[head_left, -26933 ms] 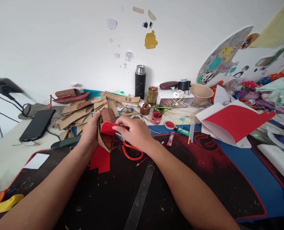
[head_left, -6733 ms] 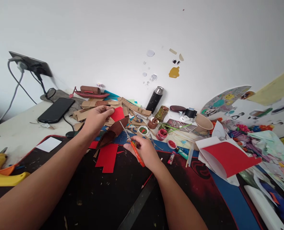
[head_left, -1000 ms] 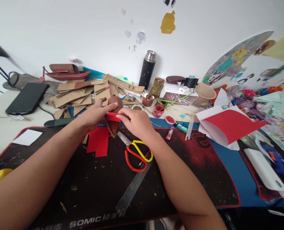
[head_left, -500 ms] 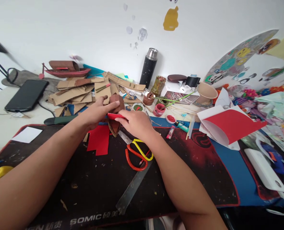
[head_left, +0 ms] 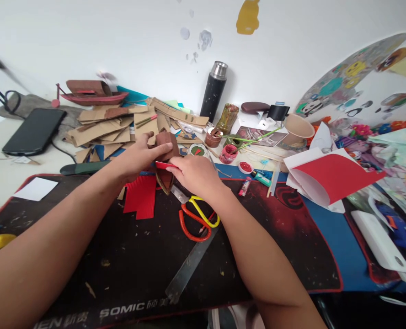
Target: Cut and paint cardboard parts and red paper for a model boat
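Observation:
My left hand (head_left: pixel 139 156) is closed around the side of a small brown cardboard model boat (head_left: pixel 164 182), its fingers on the brown roof. Against the boat, just in front of that roof, a small red paper strip (head_left: pixel 162 166) is pinched by my right hand (head_left: pixel 194 174). My right fingers partly cover the strip and the hull. The boat's pointed end faces me. Close to the hull lies red corrugated paper (head_left: pixel 141 197) with a notched edge. Scissors (head_left: pixel 193 227) with one red and one yellow handle rest below my right hand, near a clear ruler (head_left: pixel 189 269).
Cardboard scraps (head_left: pixel 103 130) are piled behind my left hand, with a finished-looking red boat (head_left: pixel 95 98) beyond them. Paint jars (head_left: pixel 229 154) and a black flask (head_left: pixel 214 91) stand at the back. A phone (head_left: pixel 34 131) is left; red card (head_left: pixel 336 176) lies right.
The whole view has tilted slightly downward relative to the wall. Both hands keep nearly the same hold on the boat and the red strip.

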### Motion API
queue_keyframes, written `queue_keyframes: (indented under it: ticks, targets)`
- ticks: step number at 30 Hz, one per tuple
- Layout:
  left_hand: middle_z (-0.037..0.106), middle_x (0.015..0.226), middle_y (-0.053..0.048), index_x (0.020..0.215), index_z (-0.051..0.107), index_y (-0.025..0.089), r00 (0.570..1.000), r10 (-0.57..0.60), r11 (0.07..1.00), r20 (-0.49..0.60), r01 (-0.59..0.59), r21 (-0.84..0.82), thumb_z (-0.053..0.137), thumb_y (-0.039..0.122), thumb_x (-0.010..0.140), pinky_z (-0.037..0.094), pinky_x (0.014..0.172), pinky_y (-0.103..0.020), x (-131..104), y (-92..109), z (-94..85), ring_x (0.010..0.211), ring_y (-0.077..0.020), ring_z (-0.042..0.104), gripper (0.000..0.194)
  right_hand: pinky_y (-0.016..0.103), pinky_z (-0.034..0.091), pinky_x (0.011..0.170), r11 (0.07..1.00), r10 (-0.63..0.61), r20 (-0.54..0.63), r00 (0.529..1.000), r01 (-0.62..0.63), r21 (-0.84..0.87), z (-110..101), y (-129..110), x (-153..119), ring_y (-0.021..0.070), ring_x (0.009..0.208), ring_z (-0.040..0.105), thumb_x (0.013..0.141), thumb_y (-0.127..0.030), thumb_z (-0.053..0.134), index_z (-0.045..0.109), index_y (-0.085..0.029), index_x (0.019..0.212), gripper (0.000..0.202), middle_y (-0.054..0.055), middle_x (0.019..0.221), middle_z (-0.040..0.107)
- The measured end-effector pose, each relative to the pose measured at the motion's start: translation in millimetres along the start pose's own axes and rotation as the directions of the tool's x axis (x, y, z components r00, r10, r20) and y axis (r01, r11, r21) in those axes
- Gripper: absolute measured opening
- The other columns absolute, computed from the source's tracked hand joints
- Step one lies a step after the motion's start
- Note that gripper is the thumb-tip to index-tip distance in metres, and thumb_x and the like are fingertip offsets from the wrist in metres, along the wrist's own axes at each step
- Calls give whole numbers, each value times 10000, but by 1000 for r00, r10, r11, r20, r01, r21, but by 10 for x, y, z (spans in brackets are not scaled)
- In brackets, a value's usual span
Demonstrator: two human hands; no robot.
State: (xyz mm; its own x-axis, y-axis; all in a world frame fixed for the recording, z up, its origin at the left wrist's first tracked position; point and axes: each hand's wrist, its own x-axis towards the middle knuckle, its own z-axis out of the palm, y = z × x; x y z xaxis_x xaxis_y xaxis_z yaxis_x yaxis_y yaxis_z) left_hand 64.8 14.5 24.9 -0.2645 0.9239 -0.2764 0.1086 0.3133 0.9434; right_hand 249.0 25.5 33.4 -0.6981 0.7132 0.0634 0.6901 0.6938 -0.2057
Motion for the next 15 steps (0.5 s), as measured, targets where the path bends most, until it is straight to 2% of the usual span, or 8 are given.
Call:
queue_keyframes:
  ticks: [5,11,15]
  targets:
    - [730,1413,-224,1678,436,248,1000,-9,1000,-3,9,16,914,472,815,661,901,-504,13,-24,-13,1160,-409,774,1012,351,334,680,1000,-9,8,1000,10,-13,7,-13,2,270,864,701,1168,-410,524,790,-233,1144,320,103,983,804]
    - [708,1441,-239,1668,452,231,1000,1,999,-10,-1,34,891,511,820,656,922,-515,21,-33,-7,1228,-421,747,995,353,352,695,1000,10,-15,1000,-10,6,54,-14,19,267,854,697,1170,-401,514,780,-227,1131,320,106,960,794]
    - [732,1377,-242,1687,425,204,1000,7,1000,3,-7,30,891,490,821,660,885,-526,23,-9,-8,1153,-425,773,1025,347,350,697,999,7,-39,999,-6,39,92,-2,28,251,844,695,1163,-402,536,777,-227,1116,301,90,961,799]
